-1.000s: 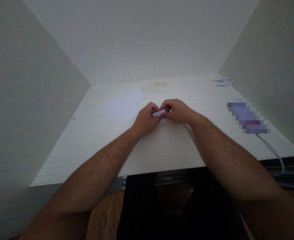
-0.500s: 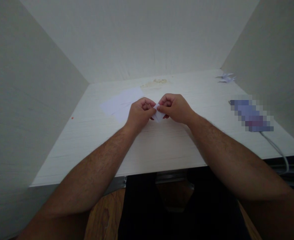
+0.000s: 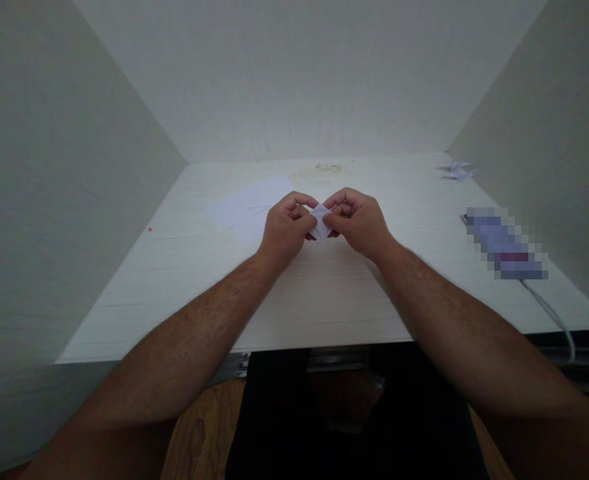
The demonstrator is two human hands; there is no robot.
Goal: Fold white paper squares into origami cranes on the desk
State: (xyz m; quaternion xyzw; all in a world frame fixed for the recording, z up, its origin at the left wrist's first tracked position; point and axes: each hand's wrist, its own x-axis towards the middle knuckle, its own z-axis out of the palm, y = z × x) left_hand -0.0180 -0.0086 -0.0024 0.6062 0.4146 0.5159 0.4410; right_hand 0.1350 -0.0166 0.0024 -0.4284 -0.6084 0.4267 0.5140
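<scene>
A small white piece of folded paper, diamond-shaped, is held up between my two hands above the table. My left hand pinches its left corner, thumb in front and fingers behind. On the other side my right hand grips the right corner the same way, its thumb pressed on the front face. The fingertips behind the paper are partly hidden. Just left of my left hand, several flat white paper sheets lie overlapping on the table.
Folded paper figures sit at the back right corner of the white table. A pixelated phone-like device with a white cable lies on the right. Pale walls enclose three sides. A small orange speck is at left.
The camera view has shifted slightly. Both hands still hold the folded paper; my right thumb lies a little further from its top, and more of the paper's upper point shows.
</scene>
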